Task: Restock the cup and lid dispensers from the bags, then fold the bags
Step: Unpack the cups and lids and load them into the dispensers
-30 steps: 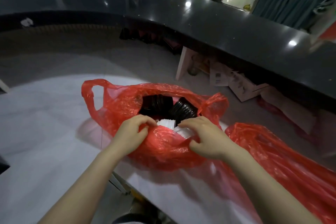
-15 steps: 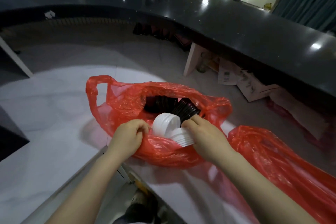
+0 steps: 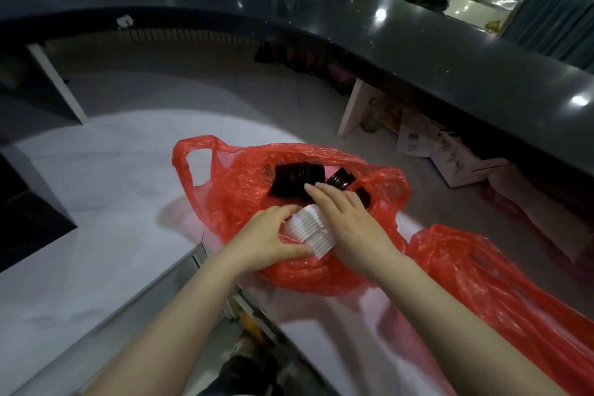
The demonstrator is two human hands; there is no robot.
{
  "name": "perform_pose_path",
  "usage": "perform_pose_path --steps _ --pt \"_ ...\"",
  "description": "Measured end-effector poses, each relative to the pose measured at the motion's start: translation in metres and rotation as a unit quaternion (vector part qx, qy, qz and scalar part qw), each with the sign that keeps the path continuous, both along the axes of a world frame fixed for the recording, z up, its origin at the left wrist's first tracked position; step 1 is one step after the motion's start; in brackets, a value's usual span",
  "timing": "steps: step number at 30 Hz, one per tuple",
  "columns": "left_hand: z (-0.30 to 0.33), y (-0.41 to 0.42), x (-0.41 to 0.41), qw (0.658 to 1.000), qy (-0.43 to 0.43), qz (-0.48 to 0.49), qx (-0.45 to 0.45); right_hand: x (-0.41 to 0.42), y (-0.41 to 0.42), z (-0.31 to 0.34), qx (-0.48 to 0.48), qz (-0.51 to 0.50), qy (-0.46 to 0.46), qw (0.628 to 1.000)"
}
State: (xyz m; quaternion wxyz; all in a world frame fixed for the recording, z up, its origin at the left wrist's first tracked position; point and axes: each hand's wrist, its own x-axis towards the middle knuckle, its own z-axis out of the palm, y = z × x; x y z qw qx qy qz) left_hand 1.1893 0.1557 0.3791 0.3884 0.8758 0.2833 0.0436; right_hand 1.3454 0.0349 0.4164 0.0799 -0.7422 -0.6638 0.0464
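Since half a second ago our right hand (image 3: 350, 222) went from gripping the white stack to lying over it, fingers straight, tips reaching toward the black lid stacks (image 3: 297, 178) at 12 o'clock in the open red bag (image 3: 244, 190). White lid stack (image 3: 310, 230) is further out of the bag mouth now, lying on its side. Our left hand (image 3: 263, 239) curls round its 9 o'clock side, with bag film bunched under the palm.

To do it well, we'd say: clamp both ends before lifting, keep the stack compressed so it doesn't fan out, pin the bag rim down.

Second red bag (image 3: 501, 286) lies at 4 o'clock on the counter (image 3: 96, 202). Cartons (image 3: 450, 154) under the dark ledge carry print, unreadable.
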Motion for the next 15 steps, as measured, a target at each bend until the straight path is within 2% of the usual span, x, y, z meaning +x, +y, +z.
perform_pose_path --steps 2,4,9,15 --pt "0.002 -0.001 0.002 1.000 -0.022 -0.008 0.002 0.003 0.003 -0.003 -0.037 0.053 -0.032 0.997" --pt "0.003 -0.002 0.002 0.999 -0.041 -0.019 0.006 0.004 0.004 -0.006 -0.051 0.067 -0.016 0.996" --pt "0.002 -0.005 -0.017 0.998 -0.046 0.004 0.046 0.011 0.000 -0.012 -0.035 -0.011 -0.007 0.999" --pt "-0.006 0.000 -0.051 0.997 -0.025 -0.025 0.064 0.007 -0.006 -0.019 -0.029 -0.073 0.014 0.997"
